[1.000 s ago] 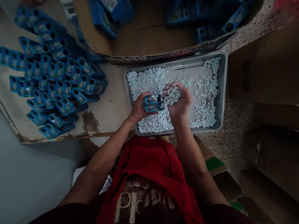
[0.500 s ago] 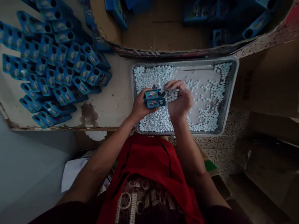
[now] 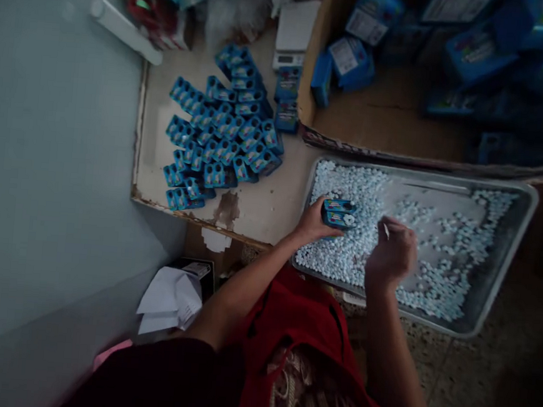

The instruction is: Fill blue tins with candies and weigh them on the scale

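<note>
My left hand [image 3: 312, 224] grips two small blue boxes [image 3: 337, 217] side by side, above the left part of a metal tray [image 3: 507, 263]. White pieces show at the round opening of the nearer box. The tray holds a loose layer of small, pale, candy-like pieces [image 3: 337, 256], thickest on its left side. To the right of the boxes and apart from them, my right hand [image 3: 392, 254] hovers over the tray with its fingers curled in. Whatever lies inside those fingers is hidden from view.
Many similar blue boxes [image 3: 225, 134] with round openings stand in rows on the table [image 3: 272, 194] at left. A big cardboard carton [image 3: 381, 127] holding larger blue packs borders the tray's far side. A small scale [image 3: 297, 33] sits behind, and a wall [image 3: 58, 168] rises at left.
The view has swung left, so the tray now appears farther right. My right hand has drawn away from the boxes and its fingers have curled. White pieces now show at the nearer box's opening.
</note>
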The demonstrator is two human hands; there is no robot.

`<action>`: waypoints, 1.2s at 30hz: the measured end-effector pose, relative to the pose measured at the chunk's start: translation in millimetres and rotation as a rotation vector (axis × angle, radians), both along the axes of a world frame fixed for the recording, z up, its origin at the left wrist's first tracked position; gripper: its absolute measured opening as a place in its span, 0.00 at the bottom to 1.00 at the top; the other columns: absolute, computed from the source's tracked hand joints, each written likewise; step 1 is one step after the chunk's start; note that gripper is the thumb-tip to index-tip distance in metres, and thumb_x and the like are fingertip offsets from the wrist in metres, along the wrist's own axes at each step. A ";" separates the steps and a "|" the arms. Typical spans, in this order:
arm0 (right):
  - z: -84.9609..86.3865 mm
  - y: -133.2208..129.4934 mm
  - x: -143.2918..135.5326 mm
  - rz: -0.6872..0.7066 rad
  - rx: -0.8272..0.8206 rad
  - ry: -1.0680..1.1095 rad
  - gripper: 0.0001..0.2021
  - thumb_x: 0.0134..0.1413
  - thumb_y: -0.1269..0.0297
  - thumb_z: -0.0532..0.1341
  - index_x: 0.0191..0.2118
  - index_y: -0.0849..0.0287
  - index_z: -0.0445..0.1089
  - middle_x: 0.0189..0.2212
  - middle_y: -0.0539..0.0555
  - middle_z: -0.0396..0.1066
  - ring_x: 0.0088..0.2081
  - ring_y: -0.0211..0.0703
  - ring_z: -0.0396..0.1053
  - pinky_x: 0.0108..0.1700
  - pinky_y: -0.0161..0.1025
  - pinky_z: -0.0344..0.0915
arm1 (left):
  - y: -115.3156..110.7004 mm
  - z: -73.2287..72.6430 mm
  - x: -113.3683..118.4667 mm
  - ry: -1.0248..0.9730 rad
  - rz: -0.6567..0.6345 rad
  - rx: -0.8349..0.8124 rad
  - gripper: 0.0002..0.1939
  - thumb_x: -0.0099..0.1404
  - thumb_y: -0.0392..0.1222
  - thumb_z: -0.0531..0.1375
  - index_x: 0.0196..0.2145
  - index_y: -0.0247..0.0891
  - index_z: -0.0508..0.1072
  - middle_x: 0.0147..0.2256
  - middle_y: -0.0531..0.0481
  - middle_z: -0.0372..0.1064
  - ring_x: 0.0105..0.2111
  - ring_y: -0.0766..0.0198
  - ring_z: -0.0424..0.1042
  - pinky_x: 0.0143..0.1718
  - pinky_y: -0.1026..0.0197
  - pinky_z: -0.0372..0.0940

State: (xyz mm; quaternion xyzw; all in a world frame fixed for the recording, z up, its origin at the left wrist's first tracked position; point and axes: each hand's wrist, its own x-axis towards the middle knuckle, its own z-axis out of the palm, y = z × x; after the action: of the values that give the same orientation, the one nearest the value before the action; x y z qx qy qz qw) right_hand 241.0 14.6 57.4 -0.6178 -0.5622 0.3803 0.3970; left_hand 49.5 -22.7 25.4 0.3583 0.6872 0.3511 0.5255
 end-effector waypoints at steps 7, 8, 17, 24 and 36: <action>-7.8 -24.7 43.5 -0.365 -0.348 0.226 0.16 0.44 0.49 0.74 0.31 0.53 0.73 0.30 0.48 0.73 0.37 0.45 0.73 0.50 0.47 0.75 | -23.6 0.3 -0.1 -0.118 -0.039 0.153 0.49 0.42 0.49 0.90 0.57 0.43 0.74 0.54 0.40 0.81 0.57 0.38 0.83 0.63 0.40 0.77; -6.2 -28.6 43.8 -0.300 -0.340 0.180 0.16 0.47 0.48 0.74 0.31 0.54 0.75 0.30 0.49 0.74 0.37 0.45 0.73 0.50 0.47 0.74 | -27.3 1.7 -5.1 -0.123 -0.037 0.181 0.50 0.42 0.51 0.90 0.58 0.43 0.74 0.56 0.38 0.81 0.59 0.38 0.82 0.65 0.40 0.76; -24.7 -19.1 54.8 -0.085 -0.173 -0.333 0.27 0.57 0.33 0.67 0.42 0.55 0.79 0.56 0.66 0.76 0.64 0.64 0.72 0.72 0.64 0.65 | -51.1 -2.7 -73.8 0.000 0.109 0.445 0.58 0.46 0.79 0.83 0.62 0.46 0.69 0.64 0.32 0.76 0.71 0.36 0.76 0.75 0.33 0.69; -29.1 -30.8 53.1 0.144 -0.119 -0.491 0.31 0.64 0.29 0.62 0.46 0.55 0.79 0.60 0.69 0.75 0.66 0.67 0.72 0.73 0.68 0.65 | -85.8 -4.6 -104.1 0.049 0.269 0.430 0.62 0.43 0.84 0.80 0.63 0.48 0.65 0.65 0.34 0.74 0.66 0.37 0.79 0.68 0.34 0.76; -14.3 -47.7 -0.7 0.404 0.176 -0.579 0.20 0.70 0.41 0.66 0.46 0.54 0.80 0.60 0.70 0.76 0.64 0.69 0.73 0.69 0.73 0.69 | -167.1 -37.0 -205.1 0.271 0.647 0.239 0.76 0.34 0.99 0.68 0.66 0.42 0.65 0.64 0.35 0.72 0.65 0.38 0.75 0.68 0.35 0.69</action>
State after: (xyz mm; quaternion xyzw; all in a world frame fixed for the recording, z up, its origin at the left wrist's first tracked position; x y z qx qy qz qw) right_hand 240.3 -33.1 43.1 -0.5399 -0.7925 0.2106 0.1902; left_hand -155.6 -189.8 -11.7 0.2246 0.7823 0.5261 0.2463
